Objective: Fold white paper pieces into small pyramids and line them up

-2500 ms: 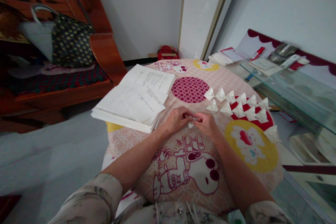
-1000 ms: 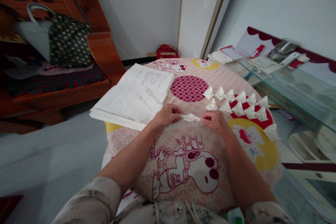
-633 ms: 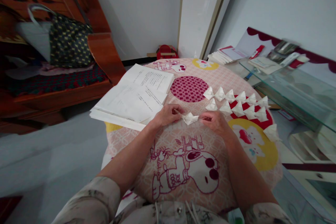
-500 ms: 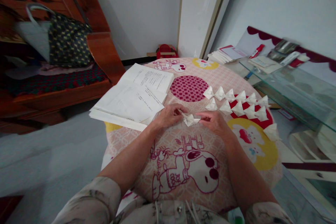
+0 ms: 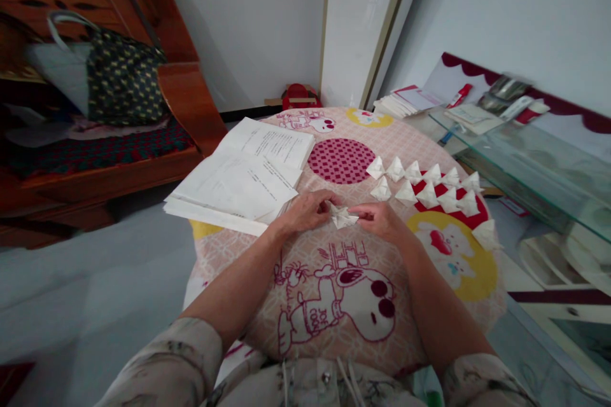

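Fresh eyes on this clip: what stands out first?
Probably the white folded paper shapes, in rows at right on the pink patterned tablecloth. At centre, the left hand and right hand touch another white folded paper piece. A thick open white printed book lies to the left.

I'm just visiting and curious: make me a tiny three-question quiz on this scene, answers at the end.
1. What small item lies between the person's left hand and right hand?
2. True or false: the thick book with white printed pages lies open.
3. What rests on the tablecloth's round red patch: A) white peaked paper pieces, B) a dark patterned fabric bag, or C) the book?
Key: 1. A small white folded-paper piece. 2. True. 3. A.
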The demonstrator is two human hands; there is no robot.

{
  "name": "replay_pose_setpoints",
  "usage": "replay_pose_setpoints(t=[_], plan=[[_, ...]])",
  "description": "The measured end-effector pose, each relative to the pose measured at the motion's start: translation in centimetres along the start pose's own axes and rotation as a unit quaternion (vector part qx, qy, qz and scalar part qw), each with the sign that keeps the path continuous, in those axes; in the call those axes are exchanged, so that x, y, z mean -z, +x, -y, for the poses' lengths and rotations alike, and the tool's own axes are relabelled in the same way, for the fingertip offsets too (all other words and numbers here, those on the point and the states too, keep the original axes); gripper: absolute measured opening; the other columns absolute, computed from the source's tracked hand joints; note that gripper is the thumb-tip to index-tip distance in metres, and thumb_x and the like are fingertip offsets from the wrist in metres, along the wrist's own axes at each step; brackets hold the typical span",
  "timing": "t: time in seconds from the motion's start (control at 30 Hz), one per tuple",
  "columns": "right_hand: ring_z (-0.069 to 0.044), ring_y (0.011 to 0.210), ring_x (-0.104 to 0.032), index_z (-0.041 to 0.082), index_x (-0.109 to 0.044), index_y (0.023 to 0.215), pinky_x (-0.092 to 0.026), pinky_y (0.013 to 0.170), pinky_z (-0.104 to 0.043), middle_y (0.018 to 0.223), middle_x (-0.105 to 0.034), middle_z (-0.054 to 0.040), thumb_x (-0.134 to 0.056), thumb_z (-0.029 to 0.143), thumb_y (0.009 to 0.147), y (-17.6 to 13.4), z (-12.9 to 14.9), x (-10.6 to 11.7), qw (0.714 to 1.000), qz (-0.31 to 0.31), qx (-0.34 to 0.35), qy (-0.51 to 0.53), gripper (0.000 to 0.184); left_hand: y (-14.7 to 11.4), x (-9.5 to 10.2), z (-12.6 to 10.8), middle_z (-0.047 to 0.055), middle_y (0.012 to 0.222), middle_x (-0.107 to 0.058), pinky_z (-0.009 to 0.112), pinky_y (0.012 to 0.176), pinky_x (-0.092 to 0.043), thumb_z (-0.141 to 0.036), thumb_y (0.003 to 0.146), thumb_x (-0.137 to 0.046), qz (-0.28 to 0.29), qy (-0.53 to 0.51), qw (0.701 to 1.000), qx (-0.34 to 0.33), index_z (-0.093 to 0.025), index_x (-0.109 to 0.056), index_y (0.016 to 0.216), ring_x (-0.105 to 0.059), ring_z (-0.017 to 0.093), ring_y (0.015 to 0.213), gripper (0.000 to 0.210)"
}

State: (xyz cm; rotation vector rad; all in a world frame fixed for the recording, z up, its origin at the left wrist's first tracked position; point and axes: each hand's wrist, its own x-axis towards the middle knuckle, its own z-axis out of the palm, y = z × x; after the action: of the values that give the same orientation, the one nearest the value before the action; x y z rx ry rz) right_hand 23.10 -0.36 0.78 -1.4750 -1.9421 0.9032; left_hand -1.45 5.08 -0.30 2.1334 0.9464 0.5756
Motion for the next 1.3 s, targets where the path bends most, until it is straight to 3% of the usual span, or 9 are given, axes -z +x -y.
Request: replay_pose_setpoints(t=[0.17,0.37,0.57,0.7,0.83,0.97,1.07,1.17,1.3], plan=[[-0.015,0.064,-0.063,0.019,-0.076,0.12,-0.051,0.062,-0.025,0.074,-0.073,-0.0004,-0.06,0.01,0.071,-0.4,-0.8,-0.3,1.0,-0.017,0.006,-0.002,0.053,0.3,-0.6,0.7,-0.002,0.079,-0.069,0.023,0.067,-0.048,-0.008,0.07,-0.061,-0.007,0.033,0.999,0.007,-0.018,-0.069,0.118,-0.063,0.013,0.071,0.049],[-0.02,0.076,-0.072,0.016,-0.077,0.115,-0.056,0.072,-0.03,0.085,-0.078,-0.0053,-0.063,0.015,0.074,-4.0,0.2,-1.5,0.995,-0.095,-0.017,-0.038,0.043,0.1,-1.0,0.6,0.0,0.091,-0.072,0.023,0.075,-0.051,-0.01,0.072,-0.064,-0.061,0.036,0.997,0.013,-0.019,-0.069,0.121,-0.067,0.014,0.081,0.05],[-0.024,0.083,-0.074,0.013,-0.078,0.111,-0.059,0.077,-0.033,0.094,-0.079,-0.0118,-0.063,0.017,0.076,-6.9,1.1,-3.4,0.984,-0.168,-0.043,-0.03,0.038,0.1,-1.3,-0.5,0.001,0.082,-0.074,0.024,0.072,-0.049,-0.017,0.079,-0.064,-0.097,0.049,0.994,0.03,-0.017,-0.074,0.098,-0.064,0.014,0.075,0.022],[-0.024,0.083,-0.072,0.015,-0.076,0.117,-0.058,0.079,-0.036,0.089,-0.078,-0.0091,-0.064,0.026,0.079,-6.8,1.0,-4.6,0.966,-0.253,-0.042,-0.027,0.041,-0.7,-1.8,-1.3,0.0,0.078,-0.074,0.023,0.072,-0.049,-0.018,0.08,-0.064,-0.106,0.043,0.993,0.014,-0.018,-0.075,0.092,-0.064,0.014,0.073,0.017],[-0.024,0.086,-0.072,0.016,-0.073,0.124,-0.058,0.082,-0.036,0.099,-0.078,-0.0117,-0.064,0.034,0.084,-5.8,1.0,-5.2,0.956,-0.293,-0.029,-0.006,0.044,-2.1,-2.7,-1.9,0.0,0.08,-0.074,0.022,0.072,-0.05,-0.015,0.08,-0.062,-0.107,-0.002,0.994,-0.018,-0.018,-0.076,0.093,-0.065,0.014,0.074,0.02],[-0.023,0.085,-0.073,0.016,-0.079,0.104,-0.056,0.083,-0.034,0.093,-0.079,-0.0111,-0.062,0.03,0.086,-5.0,1.1,-5.6,0.959,-0.282,-0.03,-0.022,0.029,-3.2,-3.7,-2.2,0.003,0.081,-0.074,0.022,0.069,-0.05,-0.012,0.08,-0.061,-0.107,-0.028,0.994,-0.027,-0.014,-0.076,0.091,-0.064,0.014,0.072,0.019],[-0.022,0.079,-0.071,0.017,-0.08,0.087,-0.055,0.08,-0.033,0.084,-0.079,-0.0089,-0.061,0.026,0.084,-5.0,1.0,-5.9,0.954,-0.293,-0.023,-0.059,0.021,-3.8,-4.1,-2.4,0.005,0.084,-0.075,0.022,0.069,-0.049,-0.02,0.084,-0.064,-0.1,-0.037,0.994,-0.039,-0.013,-0.076,0.092,-0.064,0.014,0.071,0.016],[-0.023,0.08,-0.071,0.019,-0.08,0.083,-0.055,0.081,-0.033,0.085,-0.079,-0.0087,-0.061,0.022,0.081,-5.1,0.8,-6.3,0.947,-0.315,-0.003,-0.067,0.019,-4.0,-4.2,-2.7,0.005,0.082,-0.074,0.023,0.069,-0.049,-0.028,0.086,-0.066,-0.112,-0.021,0.993,-0.037,-0.013,-0.076,0.09,-0.064,0.014,0.072,0.018],[-0.023,0.08,-0.071,0.018,-0.079,0.079,-0.055,0.08,-0.033,0.084,-0.079,-0.01,-0.061,0.018,0.078,-5.4,0.6,-6.4,0.947,-0.317,0.003,-0.057,0.019,-3.8,-4.5,-3.0,0.004,0.081,-0.075,0.023,0.069,-0.048,-0.023,0.084,-0.064,-0.138,-0.013,0.99,0.001,-0.013,-0.076,0.089,-0.064,0.014,0.072,0.016]])
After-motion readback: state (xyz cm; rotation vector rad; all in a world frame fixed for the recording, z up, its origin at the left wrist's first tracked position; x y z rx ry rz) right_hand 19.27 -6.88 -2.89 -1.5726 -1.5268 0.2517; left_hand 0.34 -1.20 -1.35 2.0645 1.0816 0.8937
